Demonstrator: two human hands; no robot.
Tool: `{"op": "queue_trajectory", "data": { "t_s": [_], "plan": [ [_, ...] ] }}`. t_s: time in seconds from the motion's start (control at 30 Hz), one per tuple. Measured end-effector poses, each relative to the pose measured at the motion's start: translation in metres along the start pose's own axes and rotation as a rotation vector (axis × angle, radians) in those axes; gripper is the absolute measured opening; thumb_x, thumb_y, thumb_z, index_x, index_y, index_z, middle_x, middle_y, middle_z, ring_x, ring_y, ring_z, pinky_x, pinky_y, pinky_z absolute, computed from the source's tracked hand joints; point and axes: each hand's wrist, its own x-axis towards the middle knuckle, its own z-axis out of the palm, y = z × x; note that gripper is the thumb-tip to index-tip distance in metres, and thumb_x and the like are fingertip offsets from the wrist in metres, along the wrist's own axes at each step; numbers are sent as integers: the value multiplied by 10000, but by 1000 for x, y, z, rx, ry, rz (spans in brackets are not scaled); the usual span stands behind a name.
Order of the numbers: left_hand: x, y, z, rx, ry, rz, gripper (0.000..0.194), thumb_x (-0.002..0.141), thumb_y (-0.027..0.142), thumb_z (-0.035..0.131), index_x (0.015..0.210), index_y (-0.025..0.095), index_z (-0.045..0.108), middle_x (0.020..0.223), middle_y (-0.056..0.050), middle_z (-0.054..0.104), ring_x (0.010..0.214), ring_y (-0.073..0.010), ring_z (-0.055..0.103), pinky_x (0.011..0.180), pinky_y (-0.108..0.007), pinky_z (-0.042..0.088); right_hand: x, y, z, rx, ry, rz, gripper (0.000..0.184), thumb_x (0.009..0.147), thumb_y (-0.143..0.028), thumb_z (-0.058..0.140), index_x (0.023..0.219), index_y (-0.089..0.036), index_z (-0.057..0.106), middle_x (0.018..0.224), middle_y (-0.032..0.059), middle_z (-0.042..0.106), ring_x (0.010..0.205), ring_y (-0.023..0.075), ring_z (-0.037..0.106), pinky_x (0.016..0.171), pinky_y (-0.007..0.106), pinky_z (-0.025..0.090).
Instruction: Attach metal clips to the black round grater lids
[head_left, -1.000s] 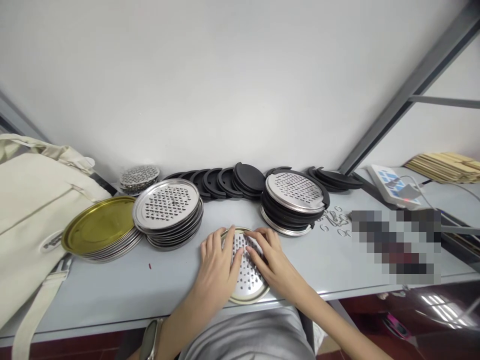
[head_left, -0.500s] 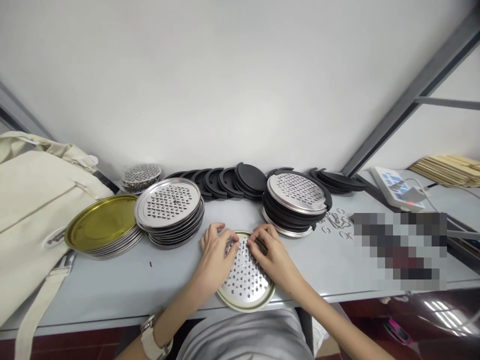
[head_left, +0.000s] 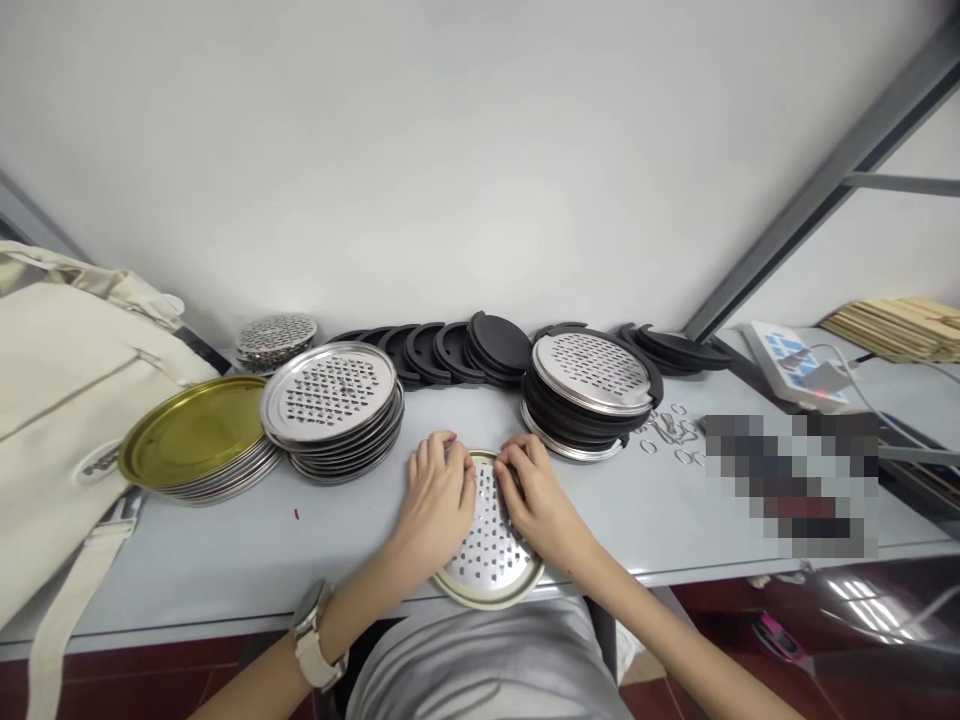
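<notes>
A round metal grater plate (head_left: pixel 487 540), punched with rows of holes, lies inside a lid with a pale gold rim (head_left: pixel 491 603) at the table's front edge. My left hand (head_left: pixel 439 490) is curled at its far left side, thumb and fingers pressed together at the rim. On the far right side my right hand (head_left: pixel 536 495) grips the rim in the same way. The fingertips partly hide the lid's sides. Behind it to the left stands a stack of grater discs (head_left: pixel 341 390); to the right is a stack of black holders and grater discs (head_left: pixel 592 375).
Gold lids (head_left: pixel 202 430) are stacked at the left beside a cream bag (head_left: pixel 67 400). Small grater plates (head_left: pixel 276 335) and black round holders (head_left: pixel 499 342) line the wall. Metal rings (head_left: pixel 671 428) lie on the right, near a power strip (head_left: pixel 802 370) and wooden pieces (head_left: pixel 896 328).
My left thumb has drawn back from over the grater plate toward the left rim. The right hand's fingers have closed in nearer the right rim. The whole view has shifted slightly.
</notes>
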Motion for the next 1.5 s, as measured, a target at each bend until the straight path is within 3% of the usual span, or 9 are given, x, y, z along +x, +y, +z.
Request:
{"op": "queue_trajectory", "data": {
  "t_s": [1.0, 1.27, 1.5],
  "plan": [
    [-7, 10, -5, -28, 34, 8, 97, 894, 134, 416, 890, 207, 480, 973, -46, 495, 936, -220, 493, 855, -408, 402, -1, -7, -3, -10, -36, -48, 155, 962, -149, 344, 873, -209, 455, 973, 75, 443, 937, 218, 466, 894, 413, 430],
    [-8, 6, -2, -102, 74, 27, 148, 893, 134, 424, 918, 211, 548, 1106, -73, 499, 1115, -249, 459, 959, -448, 366, 0, -10, -8, 24, -4, -21, 284, 1006, -237, 277, 811, -213, 483, 940, 71, 466, 937, 214, 482, 905, 420, 414],
    [-7, 6, -1, -129, 87, 62, 175, 874, 93, 413, 914, 194, 550, 1106, -83, 501, 1105, -241, 472, 962, -436, 380, -1, -9, -5, -17, 65, -28, 261, 1006, -245, 282, 895, -212, 517, 946, 78, 478, 933, 223, 484, 891, 422, 417]
  ]
}}
